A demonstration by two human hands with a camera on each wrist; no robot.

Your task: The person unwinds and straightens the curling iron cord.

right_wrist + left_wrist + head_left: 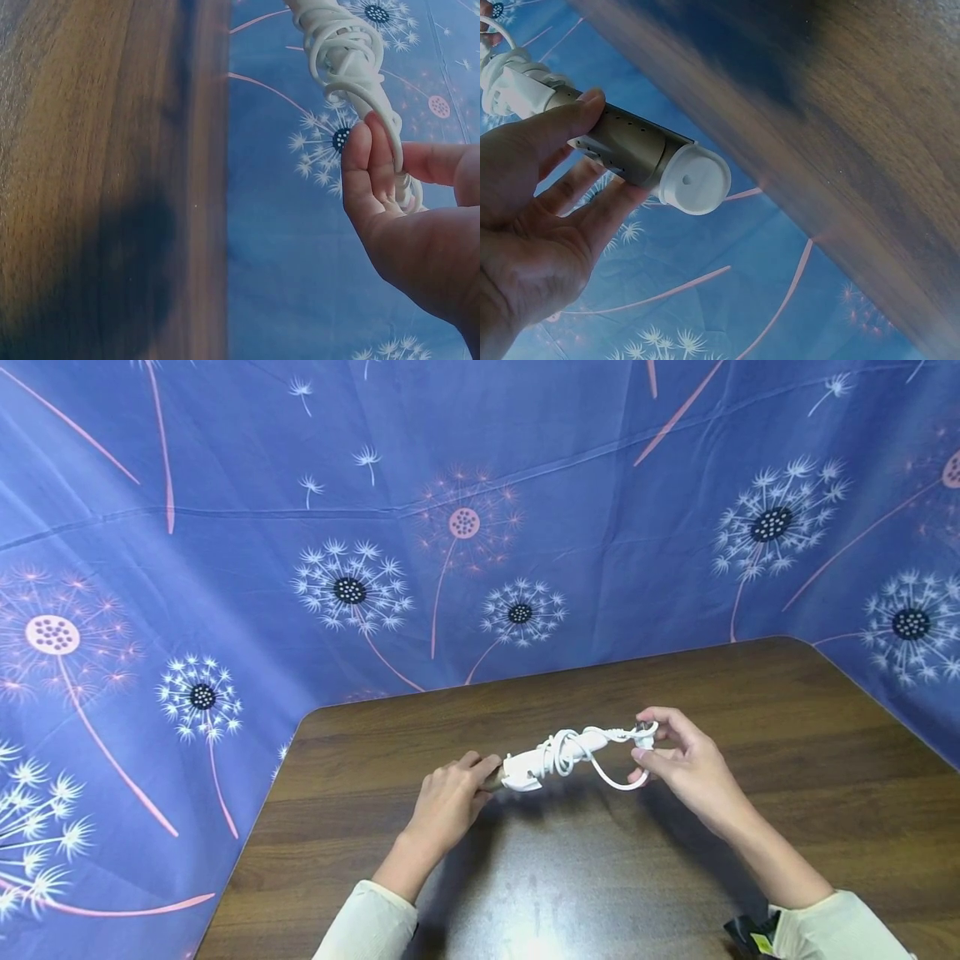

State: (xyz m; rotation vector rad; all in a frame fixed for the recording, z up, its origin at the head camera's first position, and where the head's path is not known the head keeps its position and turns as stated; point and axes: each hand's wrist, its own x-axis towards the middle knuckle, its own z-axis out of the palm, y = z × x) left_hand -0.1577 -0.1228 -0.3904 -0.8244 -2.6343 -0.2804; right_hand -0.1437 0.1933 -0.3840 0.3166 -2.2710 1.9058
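Note:
A white curling iron [528, 766] is held up above the table, its white cord [564, 752] wound round the handle. My left hand [452, 797] grips its brownish barrel [626, 142], which has rows of small holes. Past those fingers, the round white end cap [697, 180] shows in the left wrist view. At the other end, my right hand [693, 768] pinches the cord near its plug [643, 739]. A loose loop of cord hangs beside the right fingers [360, 161]. The fingers partly hide the plug.
Below both hands lies a brown wood-grain table [375, 860]. A blue curtain [570, 552] with dandelion prints hangs behind it and along its sides. Near the right sleeve [840, 927] is a black item [746, 935] with a yellow-green mark.

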